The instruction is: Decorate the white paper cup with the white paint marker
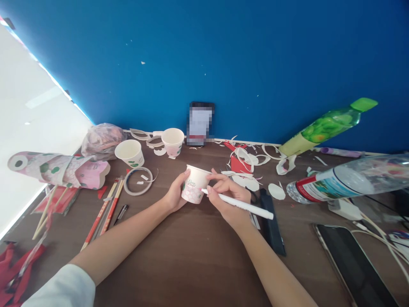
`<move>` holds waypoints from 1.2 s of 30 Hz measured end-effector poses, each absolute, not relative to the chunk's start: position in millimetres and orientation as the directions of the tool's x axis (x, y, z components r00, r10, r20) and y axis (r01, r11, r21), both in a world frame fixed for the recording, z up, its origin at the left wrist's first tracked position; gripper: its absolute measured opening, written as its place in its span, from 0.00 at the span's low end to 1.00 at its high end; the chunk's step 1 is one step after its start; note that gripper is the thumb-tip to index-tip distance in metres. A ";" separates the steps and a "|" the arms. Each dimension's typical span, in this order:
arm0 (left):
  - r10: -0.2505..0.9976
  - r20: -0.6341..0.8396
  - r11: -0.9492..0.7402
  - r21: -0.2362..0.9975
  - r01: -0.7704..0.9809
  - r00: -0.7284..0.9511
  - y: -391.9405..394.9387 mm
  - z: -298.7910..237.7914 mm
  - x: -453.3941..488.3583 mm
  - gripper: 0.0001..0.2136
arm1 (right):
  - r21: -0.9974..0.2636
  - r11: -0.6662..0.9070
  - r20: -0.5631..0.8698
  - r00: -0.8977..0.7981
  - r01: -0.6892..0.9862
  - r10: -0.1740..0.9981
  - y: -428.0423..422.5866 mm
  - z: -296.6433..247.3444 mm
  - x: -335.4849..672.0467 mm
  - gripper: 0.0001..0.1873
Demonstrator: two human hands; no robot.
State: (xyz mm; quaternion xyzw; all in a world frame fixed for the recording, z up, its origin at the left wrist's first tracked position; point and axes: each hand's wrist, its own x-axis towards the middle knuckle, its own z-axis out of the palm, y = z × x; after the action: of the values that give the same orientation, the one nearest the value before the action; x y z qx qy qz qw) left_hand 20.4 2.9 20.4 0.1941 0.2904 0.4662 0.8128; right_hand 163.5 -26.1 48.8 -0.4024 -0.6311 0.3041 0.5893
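Note:
A white paper cup [192, 187] with a pink and green print is held upright over the middle of the table. My left hand [175, 192] is closed around its left side. In my right hand [230, 197] lies a white marker [247, 207], gripped between thumb and fingers, its tip pointing left at the cup's printed side. Fingers of the right hand also reach the cup's right rim. Whether the tip touches the cup I cannot tell. Two more paper cups, one at the left [130, 154] and one behind [173, 143], stand farther back.
Tape roll [125, 183], chopsticks [110, 209] and a cut-cup construction [57, 169] lie at the left. A phone [200, 123] leans on the blue wall. Paper scraps [251, 183], a green bottle [322, 128], a water bottle [338, 184] and another phone [354, 260] are at the right.

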 end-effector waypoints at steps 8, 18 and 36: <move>0.860 -0.284 0.507 0.565 -0.651 0.423 2.9 21.0 20.1 0.17 | -0.855 0.489 0.500 0.026 0.173 0.865 -25.3 46.9 163.0 0.16; 0.862 -0.289 0.503 0.578 -0.642 0.415 2.8 22.1 20.4 0.17 | -0.855 0.495 0.507 0.050 0.153 0.860 -25.0 47.6 162.2 0.16; 0.854 -0.284 0.518 0.536 -0.667 0.435 3.9 20.0 19.2 0.16 | -0.868 0.477 0.487 0.053 0.136 0.872 -25.4 45.2 163.3 0.17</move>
State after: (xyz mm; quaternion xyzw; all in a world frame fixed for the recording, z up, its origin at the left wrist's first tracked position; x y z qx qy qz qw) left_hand 19.2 3.9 20.0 0.1747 0.2682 0.4587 0.8289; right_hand 163.3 -25.4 45.2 -0.4091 -0.6158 0.3070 0.5994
